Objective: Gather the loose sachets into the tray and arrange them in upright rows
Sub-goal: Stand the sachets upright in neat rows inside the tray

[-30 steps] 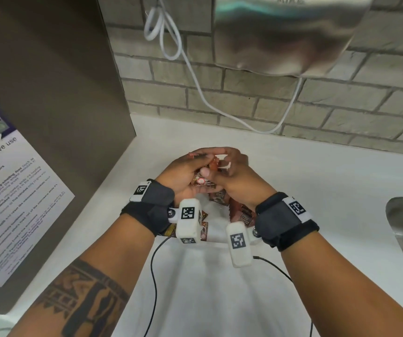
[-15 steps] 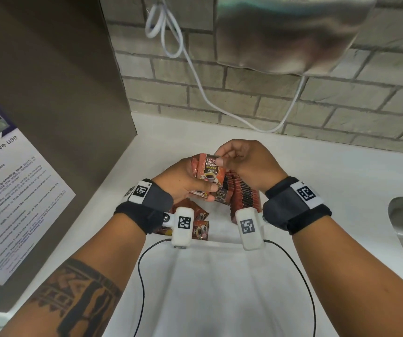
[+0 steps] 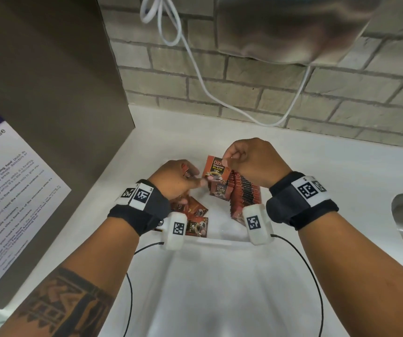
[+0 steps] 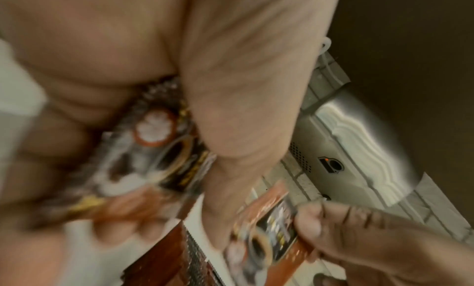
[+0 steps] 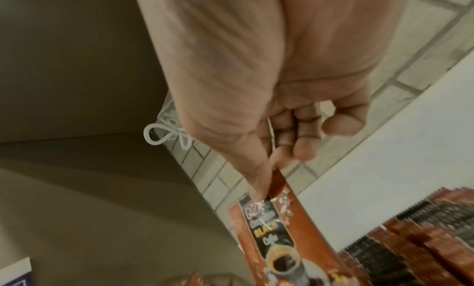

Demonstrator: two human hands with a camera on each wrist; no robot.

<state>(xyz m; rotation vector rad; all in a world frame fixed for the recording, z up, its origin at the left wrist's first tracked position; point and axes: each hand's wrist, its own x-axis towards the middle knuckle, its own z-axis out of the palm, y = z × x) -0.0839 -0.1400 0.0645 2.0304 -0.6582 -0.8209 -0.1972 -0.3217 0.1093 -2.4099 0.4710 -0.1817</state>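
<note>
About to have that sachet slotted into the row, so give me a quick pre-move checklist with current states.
1. Right hand pinches the single sachet by its top edge: ok.
2. Sachet upright, print facing the camera: ok.
3. Upright row standing in the tray, below the sachet: ok.
4. Left hand grips further sachets: ok; how many, cannot tell.
5. Loose sachets lying flat near the tray's front: not ok.
6. Gap in the row for the sachet: cannot tell.
</note>
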